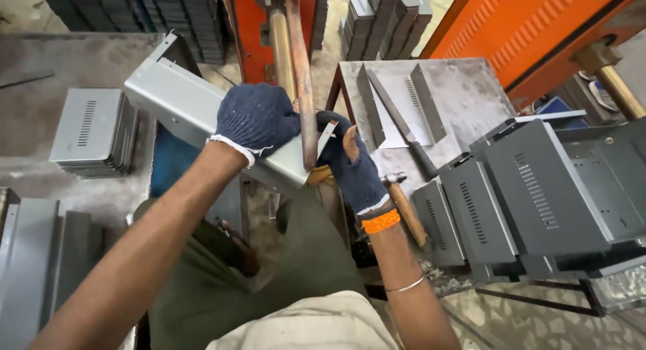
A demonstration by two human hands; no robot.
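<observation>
Two gloved hands show, the left hand (254, 118) and the right hand (350, 163), both on one bent grey sheet-metal panel (176, 101). One hammer (404, 205) lies near right. One stack of slotted grey covers (91, 131) sits at left, and three slotted dark covers (538, 188) lean at right. Two copper-coloured rods (294, 60) stand in the far middle. One orange wristband (380, 221) shows.

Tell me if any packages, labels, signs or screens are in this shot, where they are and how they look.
None show: no package, label, sign or screen.
The gloved left hand and right hand hold a bare grey sheet-metal housing; the stacked grey vented housings carry no visible labels.
</observation>
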